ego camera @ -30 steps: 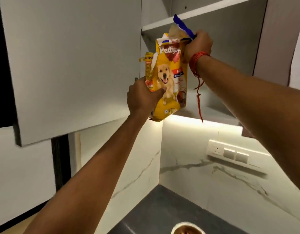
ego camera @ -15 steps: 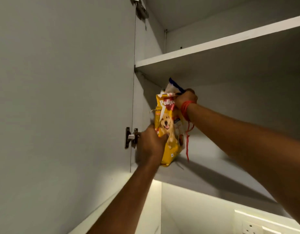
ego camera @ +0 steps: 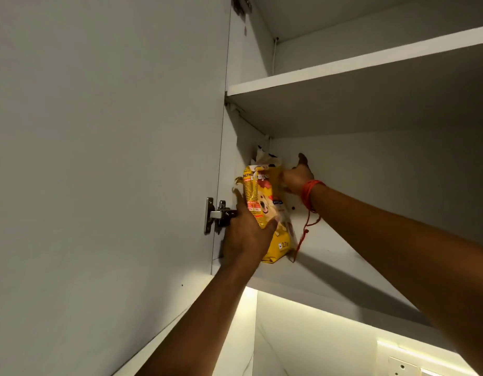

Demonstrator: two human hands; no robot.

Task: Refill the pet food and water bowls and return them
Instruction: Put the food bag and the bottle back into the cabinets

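Observation:
A yellow dog food bag (ego camera: 264, 196) with a dog's picture stands upright at the left end of the lower shelf (ego camera: 329, 261) inside an open wall cabinet. My left hand (ego camera: 248, 237) grips the bag's lower half, thumb across its front. My right hand (ego camera: 297, 176), with a red thread round the wrist, is at the bag's upper right; its thumb points up and its fingers touch the folded top. The bag's crumpled top reaches close to the cabinet's left wall. No bowl is in view.
The cabinet door (ego camera: 99, 158) stands open on the left, with a metal hinge (ego camera: 218, 214) beside my left hand. A bare upper shelf (ego camera: 343, 74) runs above. A lit strip and a wall socket (ego camera: 403, 367) lie below the cabinet.
The bag has gone from in front of the cabinet up onto the lower shelf. My right hand has let go of its pinch on the top and spread its thumb. My view tilted upward.

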